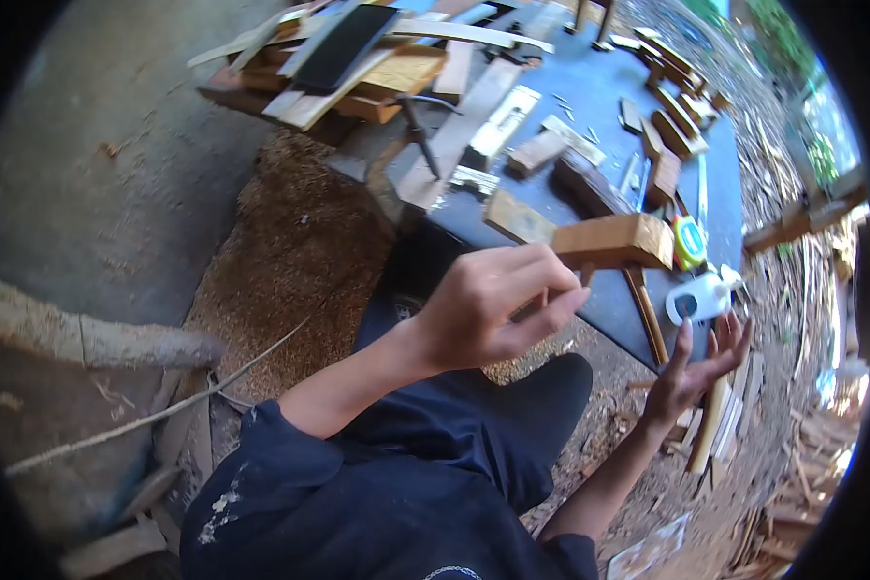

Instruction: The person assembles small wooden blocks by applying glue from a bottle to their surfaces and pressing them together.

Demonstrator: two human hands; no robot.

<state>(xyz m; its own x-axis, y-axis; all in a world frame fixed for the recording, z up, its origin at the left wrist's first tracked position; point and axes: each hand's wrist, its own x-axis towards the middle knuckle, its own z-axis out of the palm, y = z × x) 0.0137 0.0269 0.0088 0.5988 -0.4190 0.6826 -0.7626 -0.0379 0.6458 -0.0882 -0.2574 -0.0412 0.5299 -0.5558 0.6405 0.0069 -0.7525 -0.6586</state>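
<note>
My left hand (503, 304) is raised over my lap with its fingers curled and the thumb close to them. Whatever lies inside the curl, if anything, is hidden. Just beyond it, at the table's near edge, sits a light brown wooden block (609, 240), with a wooden stick (645, 314) slanting down from it. Off to the right, my right hand (701, 367) is held up with fingers apart and nothing in it. Nearest to that hand is a white plastic bottle (698, 298). A yellow-green tape measure (688, 242) lies behind the bottle.
On the blue-grey table (512, 215) are several wooden blocks and a dark wood piece (590, 186). A clamp (419, 135) grips the left edge, near stacked boards and a black flat object (346, 48). Sawdust (290, 251) covers the ground; a rope (164, 411) crosses at left.
</note>
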